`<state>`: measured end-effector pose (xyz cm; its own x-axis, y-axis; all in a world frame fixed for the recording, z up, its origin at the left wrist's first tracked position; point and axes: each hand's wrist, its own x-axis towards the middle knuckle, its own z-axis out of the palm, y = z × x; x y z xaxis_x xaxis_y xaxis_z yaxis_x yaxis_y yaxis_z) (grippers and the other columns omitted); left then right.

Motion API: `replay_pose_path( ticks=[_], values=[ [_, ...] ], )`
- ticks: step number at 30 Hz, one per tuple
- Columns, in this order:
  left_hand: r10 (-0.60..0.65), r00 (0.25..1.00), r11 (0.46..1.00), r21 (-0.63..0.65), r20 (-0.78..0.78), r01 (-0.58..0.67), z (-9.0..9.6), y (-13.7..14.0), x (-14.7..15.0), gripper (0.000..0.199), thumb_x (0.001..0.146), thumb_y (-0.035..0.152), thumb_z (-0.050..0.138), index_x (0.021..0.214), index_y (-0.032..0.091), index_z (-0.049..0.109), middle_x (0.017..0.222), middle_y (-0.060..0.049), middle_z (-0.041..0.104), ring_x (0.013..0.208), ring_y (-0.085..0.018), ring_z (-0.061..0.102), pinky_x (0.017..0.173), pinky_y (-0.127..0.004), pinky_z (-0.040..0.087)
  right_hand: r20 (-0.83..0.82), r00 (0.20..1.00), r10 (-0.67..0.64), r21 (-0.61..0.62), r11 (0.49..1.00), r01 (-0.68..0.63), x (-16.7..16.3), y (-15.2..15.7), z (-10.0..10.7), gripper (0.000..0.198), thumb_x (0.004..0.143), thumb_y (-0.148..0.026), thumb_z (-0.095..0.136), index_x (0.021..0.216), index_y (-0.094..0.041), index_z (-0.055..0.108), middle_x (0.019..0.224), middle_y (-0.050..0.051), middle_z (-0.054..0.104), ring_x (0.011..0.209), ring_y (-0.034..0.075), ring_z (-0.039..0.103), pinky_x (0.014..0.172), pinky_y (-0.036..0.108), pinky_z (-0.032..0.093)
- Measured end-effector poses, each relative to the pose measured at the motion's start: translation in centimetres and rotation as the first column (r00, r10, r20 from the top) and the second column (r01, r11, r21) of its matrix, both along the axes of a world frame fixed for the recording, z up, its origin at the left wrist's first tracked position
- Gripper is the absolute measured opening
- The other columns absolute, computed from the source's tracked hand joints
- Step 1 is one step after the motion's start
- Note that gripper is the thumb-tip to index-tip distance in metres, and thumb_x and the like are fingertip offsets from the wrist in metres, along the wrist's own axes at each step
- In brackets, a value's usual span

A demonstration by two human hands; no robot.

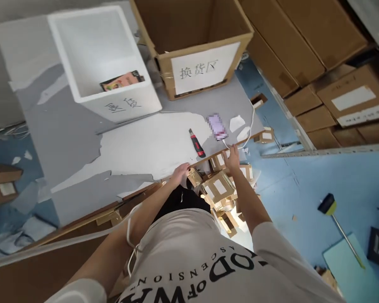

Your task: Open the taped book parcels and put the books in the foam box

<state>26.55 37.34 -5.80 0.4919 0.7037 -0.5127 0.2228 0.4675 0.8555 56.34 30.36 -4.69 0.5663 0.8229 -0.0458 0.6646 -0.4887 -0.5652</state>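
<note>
My left hand (180,173) rests at the near edge of the grey table (72,179), its fingers partly hidden from above. My right hand (232,158) touches the same edge farther right, with thumb and fingers apart, close to a white charging cable (250,122). That cable runs to a phone (217,126) lying on the table, its screen lit and blurred. Between the hands and a little beyond them lies a red and black utility knife (197,143). Neither hand is lifting anything.
A white foam box (113,103) holds a flat printed packet (123,81). Beside it stands an open cardboard box (166,75) with a handwritten label. Several small cartons (219,187) are heaped below the table edge. Stacked cartons (350,94) fill the right; a broom (327,205) lies on the blue floor.
</note>
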Motion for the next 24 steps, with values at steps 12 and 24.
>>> replay_pose_path(
  ticks=[12, 24],
  values=[
    [0.554, 0.804, 0.792, -0.159, -0.218, -0.589, 4.7, -9.2, -17.1, 0.079, 0.052, 0.076, 0.072, 0.105, 0.017, 0.067, 0.122, -0.018, 0.066, 0.127, -0.035, 0.052, 0.109, -0.047, 0.039, 0.155, 0.972, 0.179, -0.266, 0.955, -0.134, 0.3, 12.4, -1.7, 0.060, 0.085, -0.052, 0.047, 0.130, -0.012, 0.049, 0.157, 0.022, 0.017, 0.146, 0.037, 0.008, 0.112, 0.061, 0.013],
    [0.702, 0.706, 0.709, -0.009, -0.097, -0.706, 7.4, -12.7, -21.0, 0.069, 0.059, 0.064, 0.075, 0.108, 0.018, 0.065, 0.119, -0.016, 0.067, 0.122, -0.032, 0.057, 0.110, -0.048, 0.038, 0.137, 0.965, 0.225, 0.020, 0.973, -0.230, -5.6, 13.7, 1.4, 0.068, 0.086, -0.051, 0.044, 0.138, -0.009, 0.037, 0.152, 0.024, 0.024, 0.143, 0.034, 0.020, 0.113, 0.056, 0.021]
  ],
)
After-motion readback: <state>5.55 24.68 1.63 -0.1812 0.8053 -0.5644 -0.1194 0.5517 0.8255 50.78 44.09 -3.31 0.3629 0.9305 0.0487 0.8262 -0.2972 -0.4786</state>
